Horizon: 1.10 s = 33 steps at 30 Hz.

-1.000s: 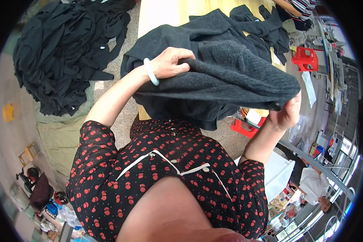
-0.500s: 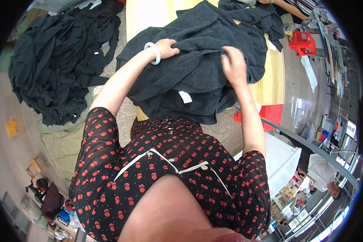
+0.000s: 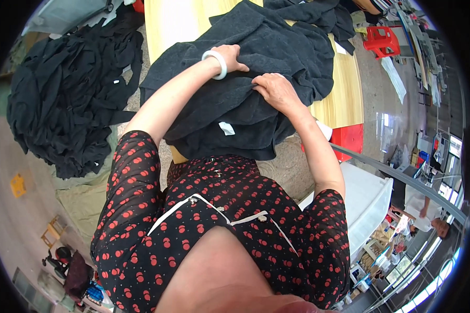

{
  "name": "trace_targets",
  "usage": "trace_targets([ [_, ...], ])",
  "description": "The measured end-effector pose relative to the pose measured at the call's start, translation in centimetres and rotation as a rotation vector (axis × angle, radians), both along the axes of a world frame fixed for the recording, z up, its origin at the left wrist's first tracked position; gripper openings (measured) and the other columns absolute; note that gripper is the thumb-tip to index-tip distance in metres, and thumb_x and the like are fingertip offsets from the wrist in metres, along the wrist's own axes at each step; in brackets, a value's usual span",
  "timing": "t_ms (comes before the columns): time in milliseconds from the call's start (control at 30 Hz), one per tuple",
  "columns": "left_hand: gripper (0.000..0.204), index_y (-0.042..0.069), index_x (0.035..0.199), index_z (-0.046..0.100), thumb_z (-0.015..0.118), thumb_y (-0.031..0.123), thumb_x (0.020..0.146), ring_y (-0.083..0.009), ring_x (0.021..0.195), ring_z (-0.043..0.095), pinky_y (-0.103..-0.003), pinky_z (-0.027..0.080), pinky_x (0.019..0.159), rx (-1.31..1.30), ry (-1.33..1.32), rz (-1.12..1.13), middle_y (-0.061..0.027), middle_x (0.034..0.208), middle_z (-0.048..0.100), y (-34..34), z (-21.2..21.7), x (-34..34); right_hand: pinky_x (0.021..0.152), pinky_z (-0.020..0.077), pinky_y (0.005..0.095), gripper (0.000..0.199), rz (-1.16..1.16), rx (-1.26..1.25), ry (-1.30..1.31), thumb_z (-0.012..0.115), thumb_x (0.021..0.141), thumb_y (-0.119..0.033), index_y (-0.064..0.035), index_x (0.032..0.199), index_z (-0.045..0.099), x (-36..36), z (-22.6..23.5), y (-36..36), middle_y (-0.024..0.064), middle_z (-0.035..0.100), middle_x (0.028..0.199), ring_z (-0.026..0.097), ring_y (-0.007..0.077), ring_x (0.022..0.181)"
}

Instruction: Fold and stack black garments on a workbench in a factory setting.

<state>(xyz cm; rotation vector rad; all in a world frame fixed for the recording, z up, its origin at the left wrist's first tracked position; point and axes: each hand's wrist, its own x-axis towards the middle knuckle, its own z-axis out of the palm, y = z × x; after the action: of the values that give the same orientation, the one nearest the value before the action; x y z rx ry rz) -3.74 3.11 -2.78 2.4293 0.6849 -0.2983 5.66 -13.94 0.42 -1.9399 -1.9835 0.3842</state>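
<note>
Dark grey knit garments (image 3: pixel 203 104) lie heaped and rumpled across the table in front of me. My left hand (image 3: pixel 230 58), with a pale bangle (image 3: pixel 218 63) on its wrist, rests on the upper layer, thumb held apart from the fingers. Close by on the right, my right hand (image 3: pixel 278 92) has its fingertips and thumb closed on a raised fold of the top garment. A white label (image 3: pixel 226 128) shows on the cloth nearer my body. How many pieces overlap here, I cannot tell.
A big pile of black fabric (image 3: pixel 62 99) lies left of the pale wooden table (image 3: pixel 344 88). Beyond its right side stands a red stool (image 3: pixel 382 41). A white bin (image 3: pixel 368 201) and a metal rail (image 3: pixel 397 172) are at my right. Another person (image 3: pixel 423 208) is far right.
My right hand has come left and down onto the garment and closed on a fold. The left hand has slid slightly right. The whole view has shifted a little.
</note>
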Motion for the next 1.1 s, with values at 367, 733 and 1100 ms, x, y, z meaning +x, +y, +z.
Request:
trace_targets([
  [367, 0.031, 0.002, 0.096, 0.06, 0.061, 0.02, 0.07, -0.0321, 0.086, 0.058, -0.036, 0.045, 0.077, -0.134, -0.307, -0.075, -0.0184, 0.087, 0.061, -0.3, -1.7, -0.9, 0.071, 0.0453, 0.036, 0.012, -0.201, 0.05, 0.156, 0.052, 0.077, -0.007, -0.002, 0.086, 0.057, -1.0, -1.3, 0.3, 0.0142, 0.06, 0.084, 0.057, 0.0305, 0.081],
  [733, 0.027, -0.002, 0.094, 0.06, 0.055, 0.019, 0.076, -0.0172, 0.076, 0.058, -0.028, 0.044, 0.072, -0.546, -0.318, 0.09, -0.0114, 0.08, 0.063, -0.2, 1.2, -2.9, 0.07, 0.045, 0.0352, 0.013, -0.238, 0.174, 0.25, 0.048, 0.075, -0.005, -0.001, 0.086, 0.055, -2.4, 0.7, 1.4, 0.0152, 0.058, 0.084, 0.057, 0.0304, 0.078],
  [1100, 0.027, -0.003, 0.09, 0.059, 0.055, 0.02, 0.077, -0.0153, 0.077, 0.056, -0.026, 0.042, 0.074, -0.521, -0.378, 0.185, -0.0108, 0.083, 0.061, -1.4, 0.0, -2.0, 0.065, 0.0457, 0.037, 0.014, -0.381, 0.09, 0.186, 0.052, 0.072, -0.01, -0.0045, 0.085, 0.054, -2.5, 1.2, 1.1, 0.0121, 0.06, 0.081, 0.059, 0.0299, 0.075],
])
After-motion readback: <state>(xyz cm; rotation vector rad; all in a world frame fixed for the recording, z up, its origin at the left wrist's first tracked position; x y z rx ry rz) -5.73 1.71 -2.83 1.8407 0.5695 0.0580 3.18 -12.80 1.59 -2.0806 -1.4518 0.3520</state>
